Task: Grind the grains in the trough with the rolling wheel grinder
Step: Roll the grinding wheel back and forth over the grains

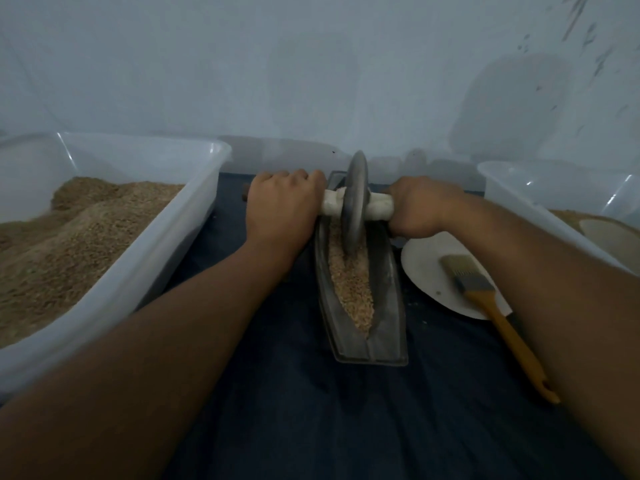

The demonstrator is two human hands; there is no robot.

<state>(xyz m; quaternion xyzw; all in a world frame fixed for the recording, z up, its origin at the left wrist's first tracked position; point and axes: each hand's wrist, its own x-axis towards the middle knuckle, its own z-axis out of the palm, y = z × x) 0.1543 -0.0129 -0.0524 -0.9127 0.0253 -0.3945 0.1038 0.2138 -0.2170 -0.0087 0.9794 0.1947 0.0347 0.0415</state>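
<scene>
The big clear tub [104, 216] at the left of the frame is heaped with grain and sits just beside my left forearm; if my elbow swings wide I think I knock its wall and spill. At the right edge a second clear tub [554, 188] stands near my right arm, with the same risk.

In the centre, on the dark cloth [294, 410], lies the long metal trough [388, 306], narrow end toward me. It rests loose as far as I can see, so a skewed push could slide or tip it.

The grains [349, 289] fill its groove, piled near the rim toward the bottom of the frame; too hard a roll likely throws them onto the cloth.

The wheel [355, 199] stands upright in the groove at the far end. My left hand [282, 206] and right hand [420, 209] each wrap fully round the white axle handle [381, 206]. Uneven pressure could make the wheel climb out.

The brush [485, 306] lies on the white plate [429, 268], under my right arm, easy to brush off.
</scene>
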